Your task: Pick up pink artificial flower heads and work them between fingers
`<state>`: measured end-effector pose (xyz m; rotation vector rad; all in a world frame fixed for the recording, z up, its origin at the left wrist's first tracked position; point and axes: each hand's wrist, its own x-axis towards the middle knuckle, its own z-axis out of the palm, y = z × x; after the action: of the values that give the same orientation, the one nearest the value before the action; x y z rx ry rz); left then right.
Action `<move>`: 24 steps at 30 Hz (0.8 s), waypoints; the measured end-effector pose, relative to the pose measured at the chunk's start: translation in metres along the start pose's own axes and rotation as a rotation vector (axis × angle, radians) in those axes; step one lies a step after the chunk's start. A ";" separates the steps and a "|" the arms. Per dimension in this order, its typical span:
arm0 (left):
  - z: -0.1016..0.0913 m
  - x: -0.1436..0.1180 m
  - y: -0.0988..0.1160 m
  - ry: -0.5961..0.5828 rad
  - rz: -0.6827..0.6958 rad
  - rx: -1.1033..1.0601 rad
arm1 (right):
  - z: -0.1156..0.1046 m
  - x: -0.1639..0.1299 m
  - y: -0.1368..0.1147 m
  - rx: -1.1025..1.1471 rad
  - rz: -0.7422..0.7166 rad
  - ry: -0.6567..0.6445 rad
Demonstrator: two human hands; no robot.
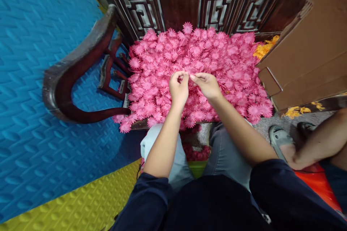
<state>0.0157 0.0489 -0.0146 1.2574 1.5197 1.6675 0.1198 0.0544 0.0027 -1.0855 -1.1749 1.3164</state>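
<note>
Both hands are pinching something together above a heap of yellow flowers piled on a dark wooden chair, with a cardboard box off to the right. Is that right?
Not quite: the heap of flowers under the left hand and right hand is pink, not yellow, as the head view shows. Only a few yellow-orange flowers lie beside the cardboard box. The dark wooden chair is right.

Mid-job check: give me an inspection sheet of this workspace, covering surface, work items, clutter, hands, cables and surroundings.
Surface: dark wooden chair, its seat hidden under flowers.
Work items: heap of pink flowers covering the seat; whatever is pinched between the fingertips is too small to tell.
Clutter: cardboard box at right, orange flowers beside it, more pink flowers on the floor between the knees.
Hands: left hand and right hand meet fingertip to fingertip above the heap.
Cables: nothing seen.
Surroundings: blue foam mat, yellow mat, carved wooden panel, another person's sandalled foot at right.
</note>
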 end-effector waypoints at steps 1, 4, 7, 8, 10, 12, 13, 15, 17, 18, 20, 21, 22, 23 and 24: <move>-0.001 0.001 0.000 0.025 0.005 0.009 | 0.001 0.000 0.001 -0.034 -0.025 0.002; -0.003 0.002 0.000 0.118 0.021 0.043 | 0.002 -0.001 0.001 -0.138 -0.054 0.005; -0.005 0.002 0.002 0.189 0.037 0.049 | 0.003 -0.001 0.000 -0.175 -0.041 0.019; -0.005 0.002 0.002 0.214 0.047 0.051 | 0.003 -0.001 0.000 -0.182 -0.036 0.025; -0.004 0.002 0.003 0.273 0.066 0.055 | 0.004 0.000 0.000 -0.192 -0.029 0.034; -0.004 0.001 0.003 0.338 0.070 0.059 | 0.006 0.000 0.000 -0.205 -0.030 0.036; -0.003 0.000 0.003 0.368 0.068 0.061 | 0.006 -0.001 0.001 -0.212 -0.036 0.036; -0.002 -0.002 0.005 0.418 0.060 0.064 | 0.008 -0.002 0.001 -0.233 -0.063 0.039; 0.001 -0.005 0.008 0.458 0.053 0.058 | 0.009 -0.003 0.002 -0.261 -0.098 0.052; 0.002 -0.007 0.010 0.479 0.050 0.054 | 0.009 -0.004 0.003 -0.277 -0.111 0.066; 0.005 -0.009 0.012 0.522 0.047 0.051 | 0.007 -0.003 0.005 -0.322 -0.127 0.109; 0.007 -0.010 0.011 0.537 0.048 0.054 | 0.005 -0.002 0.006 -0.351 -0.129 0.132; 0.008 -0.009 0.010 0.528 0.054 0.061 | 0.003 0.000 0.008 -0.379 -0.129 0.159; 0.010 -0.007 0.007 0.490 0.065 0.069 | 0.000 0.002 0.010 -0.405 -0.128 0.191; 0.010 -0.005 0.004 0.431 0.075 0.075 | -0.004 0.005 0.013 -0.425 -0.127 0.227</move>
<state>0.0277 0.0487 -0.0133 1.0450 1.8141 2.0441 0.1217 0.0601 -0.0102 -1.3968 -1.3586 0.8374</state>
